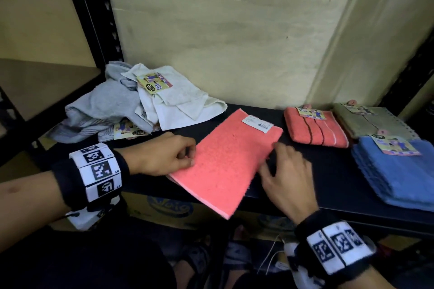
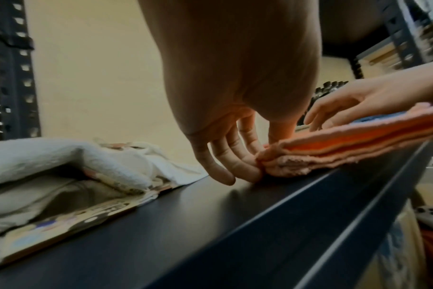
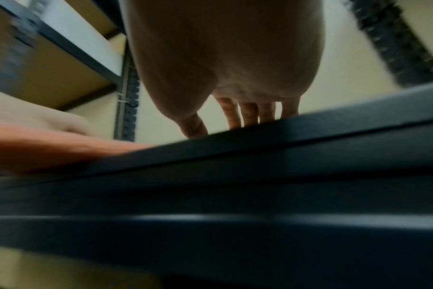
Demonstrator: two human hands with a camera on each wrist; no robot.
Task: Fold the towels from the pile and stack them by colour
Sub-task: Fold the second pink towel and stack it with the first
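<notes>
Coral towel: half-folded, overhanging the shelf edge.
Left hand pinched its near corner to anchor it; right hand, fingers loose and empty, lay opposite, likely to smooth.

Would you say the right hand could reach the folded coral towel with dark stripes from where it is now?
Probably yes. The right hand lies open at the pink towel's right edge, and only bare black shelf separates it from the striped coral towel.
</notes>
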